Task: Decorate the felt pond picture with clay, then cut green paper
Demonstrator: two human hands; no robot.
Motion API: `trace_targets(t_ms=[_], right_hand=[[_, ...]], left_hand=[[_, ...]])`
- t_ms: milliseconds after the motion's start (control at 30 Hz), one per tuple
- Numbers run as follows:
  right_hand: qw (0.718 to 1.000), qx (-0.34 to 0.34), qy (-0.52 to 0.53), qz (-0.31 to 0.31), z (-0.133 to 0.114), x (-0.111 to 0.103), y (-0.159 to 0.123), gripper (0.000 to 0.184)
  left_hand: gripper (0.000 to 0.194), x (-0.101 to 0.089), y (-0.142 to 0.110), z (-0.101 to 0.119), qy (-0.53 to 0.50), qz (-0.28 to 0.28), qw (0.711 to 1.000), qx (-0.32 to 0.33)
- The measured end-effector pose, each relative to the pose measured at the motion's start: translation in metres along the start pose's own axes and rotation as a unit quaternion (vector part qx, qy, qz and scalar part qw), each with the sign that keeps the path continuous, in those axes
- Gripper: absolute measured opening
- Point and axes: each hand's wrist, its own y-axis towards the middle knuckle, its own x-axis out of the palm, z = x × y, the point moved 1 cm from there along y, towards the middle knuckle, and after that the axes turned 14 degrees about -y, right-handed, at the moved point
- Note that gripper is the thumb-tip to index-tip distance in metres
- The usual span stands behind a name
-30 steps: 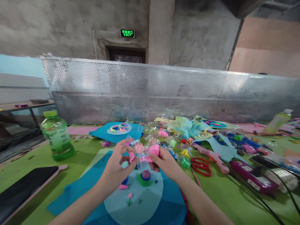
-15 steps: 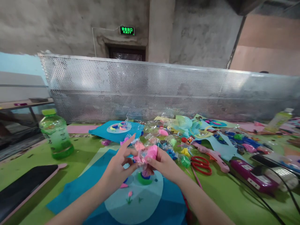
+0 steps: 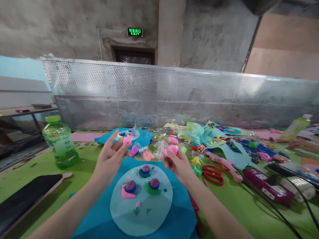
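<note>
My left hand [image 3: 109,159] is raised above a blue felt sheet [image 3: 179,215] and pinches a small pink foam piece [image 3: 127,140] between thumb and fingertips, the other fingers spread. My right hand [image 3: 177,163] grips a small clear plastic bag [image 3: 166,149] that holds pink pieces. Below both hands lies a pale blue felt disc [image 3: 142,212] with three small snail shapes stuck on it, pink, blue and green. More small bags of coloured pieces [image 3: 147,153] lie just beyond my fingers.
A green drink bottle [image 3: 60,142] stands at the left, a dark phone in a pink case [image 3: 25,199] lies near the front left. Red scissors [image 3: 211,172], a pink glue gun [image 3: 228,166], black cables and felt scraps crowd the right. Another person's hand [image 3: 302,144] shows far right. A perforated metal screen [image 3: 174,96] backs the table.
My hands have parted and lifted away from each other. The left hand drew a pink piece out of the bag, and the disc with its snail shapes now shows fully.
</note>
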Motion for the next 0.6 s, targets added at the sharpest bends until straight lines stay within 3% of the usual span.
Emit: trace_targets(t_ms=[167, 400, 600], right_hand=[[0.996, 0.057, 0.011, -0.061, 0.000, 0.001, -0.004, 0.039], [0.993, 0.105, -0.008, -0.047, 0.000, -0.007, -0.003, 0.042], [0.984, 0.111, -0.113, -0.080, -0.001, -0.009, -0.004, 0.038]], left_hand=[[0.080, -0.001, -0.007, -0.012, 0.038, -0.047, 0.994, -0.087], [0.077, -0.003, -0.008, -0.014, 0.056, -0.063, 0.989, -0.118], [0.074, -0.001, -0.006, -0.006, 0.047, -0.085, 0.989, -0.109]])
